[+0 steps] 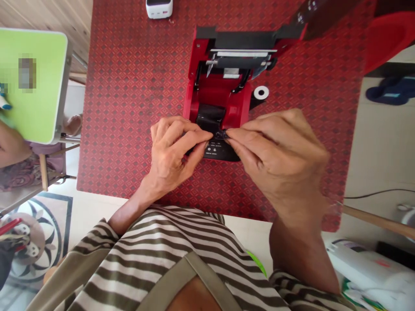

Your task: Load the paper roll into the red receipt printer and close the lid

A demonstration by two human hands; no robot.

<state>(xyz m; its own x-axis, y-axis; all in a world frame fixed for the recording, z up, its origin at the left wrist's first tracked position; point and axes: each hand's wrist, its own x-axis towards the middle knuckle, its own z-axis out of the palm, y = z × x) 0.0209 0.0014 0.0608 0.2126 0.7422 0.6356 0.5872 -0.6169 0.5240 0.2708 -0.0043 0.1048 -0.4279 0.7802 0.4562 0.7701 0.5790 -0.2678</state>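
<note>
A red and black machine that looks like a label printer [238, 108] stands on the table with its lid [244, 39] raised, a roller and metal bar showing in it. Over its front panel [223, 153], which bears white markings, both hands pinch a small dark strip [220, 134]. My left hand [177, 144] is closed with thumb and forefinger at the strip's left end. At the right end, my right hand [282, 151] grips it the same way. Glossy black film [210, 115] lies in the printer's red bay just behind; whether it joins the strip, I cannot tell.
A white roll with a dark core [261, 93] sits right of the printer. The red patterned table [129, 86] carries a small white device [159, 8] at the back. Leftward stands a green-topped table [42, 112] with another person's arm [11, 144] beside it.
</note>
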